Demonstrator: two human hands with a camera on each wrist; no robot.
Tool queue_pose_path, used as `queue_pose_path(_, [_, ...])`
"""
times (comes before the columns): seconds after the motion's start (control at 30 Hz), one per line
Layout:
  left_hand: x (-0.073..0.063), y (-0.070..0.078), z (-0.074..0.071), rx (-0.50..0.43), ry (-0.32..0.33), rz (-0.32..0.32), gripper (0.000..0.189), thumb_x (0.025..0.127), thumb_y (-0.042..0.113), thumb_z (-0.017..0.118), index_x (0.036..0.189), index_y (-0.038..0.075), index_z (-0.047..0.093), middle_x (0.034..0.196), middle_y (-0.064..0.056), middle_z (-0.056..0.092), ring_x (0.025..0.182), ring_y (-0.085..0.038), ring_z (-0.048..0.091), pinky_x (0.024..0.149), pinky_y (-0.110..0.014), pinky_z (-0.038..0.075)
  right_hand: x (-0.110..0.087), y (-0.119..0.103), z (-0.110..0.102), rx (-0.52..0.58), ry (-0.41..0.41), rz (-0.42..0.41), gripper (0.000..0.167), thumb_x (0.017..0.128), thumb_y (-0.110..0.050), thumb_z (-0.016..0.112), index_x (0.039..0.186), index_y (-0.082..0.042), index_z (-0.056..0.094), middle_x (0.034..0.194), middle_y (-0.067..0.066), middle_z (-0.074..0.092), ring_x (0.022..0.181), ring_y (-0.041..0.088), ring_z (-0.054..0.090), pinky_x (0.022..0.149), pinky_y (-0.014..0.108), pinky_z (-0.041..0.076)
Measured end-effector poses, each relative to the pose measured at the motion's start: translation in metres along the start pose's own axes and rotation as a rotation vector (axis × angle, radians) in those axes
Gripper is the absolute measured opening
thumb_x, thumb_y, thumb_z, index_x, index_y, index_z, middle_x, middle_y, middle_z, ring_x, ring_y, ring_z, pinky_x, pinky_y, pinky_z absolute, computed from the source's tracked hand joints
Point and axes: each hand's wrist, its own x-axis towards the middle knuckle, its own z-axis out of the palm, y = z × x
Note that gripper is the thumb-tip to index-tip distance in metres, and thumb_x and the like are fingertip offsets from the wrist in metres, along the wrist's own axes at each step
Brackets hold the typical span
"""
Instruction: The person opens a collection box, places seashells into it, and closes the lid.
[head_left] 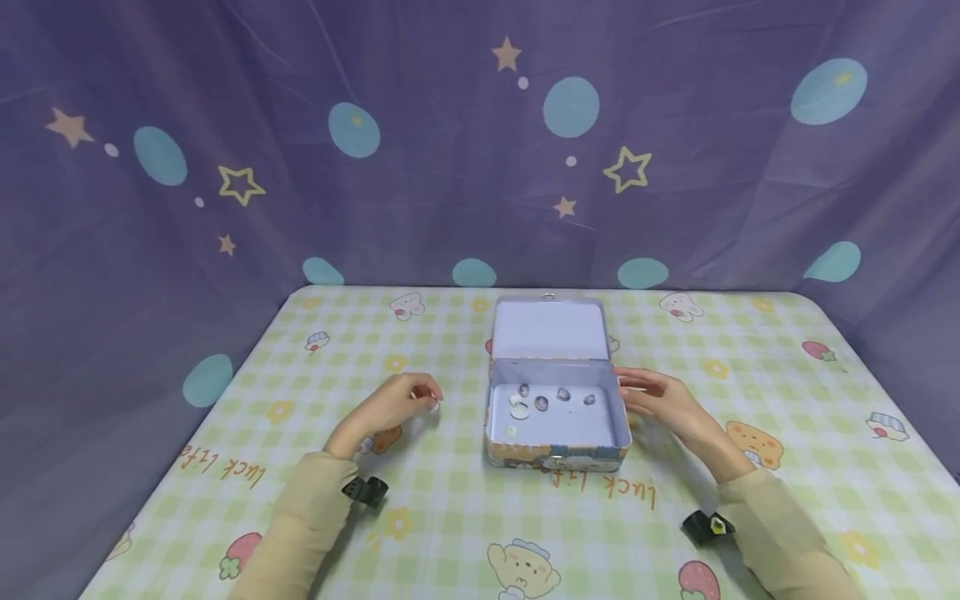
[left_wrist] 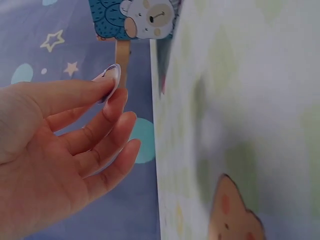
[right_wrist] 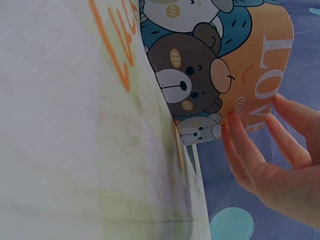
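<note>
My left hand (head_left: 390, 404) is on the left of the table, apart from the tin box. It pinches a small, thin, whitish shell (left_wrist: 116, 77) between thumb and index finger, and the other fingers are loosely bent. An open rectangular tin box (head_left: 517, 454) printed with cartoon bears stands in the middle, its lid (head_left: 550, 329) tipped back. Inside lie several small shells: greyish-brown ones (head_left: 542, 403) and white ones (head_left: 519, 412). The fingertips of my right hand (head_left: 671, 408) touch the box's right wall (right_wrist: 240, 90), fingers fairly straight.
A green-and-white checked tablecloth (head_left: 442, 533) with cartoon prints covers the table. Behind it and at the sides hangs a purple curtain (head_left: 450, 192) with stars and blue ovals. A dark wrist camera (head_left: 366, 492) sits at my left sleeve, another dark camera (head_left: 705, 527) at the right.
</note>
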Motion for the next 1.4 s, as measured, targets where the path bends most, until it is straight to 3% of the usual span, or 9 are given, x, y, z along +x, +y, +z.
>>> queue_pose_path(0.17, [0.004,0.011,-0.001,-0.016,0.009,0.015,0.010,0.086,0.007,0.054,0.091,0.002,0.062,0.075,0.000,0.059,0.068,-0.012,0.052,0.063,-0.026,0.042,0.000,0.001,0.000,-0.004,0.002,-0.007,0.056,0.083,-0.022,0.061,0.128,0.003,0.041,0.125,0.026,0.042,0.094,0.008,0.057,0.081,0.025,0.047])
queue_pose_path(0.5, [0.018,0.029,0.001,-0.001,0.044,0.044,0.010,0.086,0.008,0.055,0.090,0.006,0.063,0.075,0.002,0.059,0.069,-0.010,0.052,0.062,-0.024,0.044,-0.001,0.001,0.000,0.010,0.001,-0.003,0.057,0.083,-0.022,0.062,0.129,0.004,0.040,0.126,0.027,0.041,0.094,0.006,0.056,0.081,0.024,0.046])
queue_pose_path(0.73, [0.028,0.046,0.001,0.014,0.085,0.120,0.008,0.084,0.007,0.056,0.088,0.006,0.064,0.076,0.001,0.061,0.071,-0.011,0.054,0.066,-0.024,0.045,-0.001,0.000,0.000,0.014,-0.001,-0.011,0.058,0.083,-0.023,0.062,0.129,0.004,0.040,0.126,0.027,0.041,0.094,0.007,0.057,0.081,0.025,0.047])
queue_pose_path(1.03, [0.041,0.062,0.009,-0.005,0.056,0.220,0.009,0.083,0.005,0.057,0.088,0.002,0.064,0.077,-0.002,0.061,0.071,-0.010,0.054,0.067,-0.022,0.045,-0.001,0.002,-0.001,-0.001,0.013,-0.016,0.053,0.083,-0.022,0.061,0.127,0.000,0.044,0.123,0.022,0.046,0.093,0.006,0.057,0.080,0.024,0.047])
queue_pose_path(1.4, [0.049,0.076,0.014,0.009,0.004,0.268,0.010,0.084,0.006,0.057,0.089,0.002,0.064,0.078,-0.003,0.062,0.073,-0.012,0.055,0.068,-0.020,0.045,0.000,0.000,0.001,0.033,0.003,0.002,0.057,0.083,-0.020,0.061,0.129,0.005,0.039,0.126,0.027,0.041,0.094,0.008,0.057,0.081,0.025,0.047])
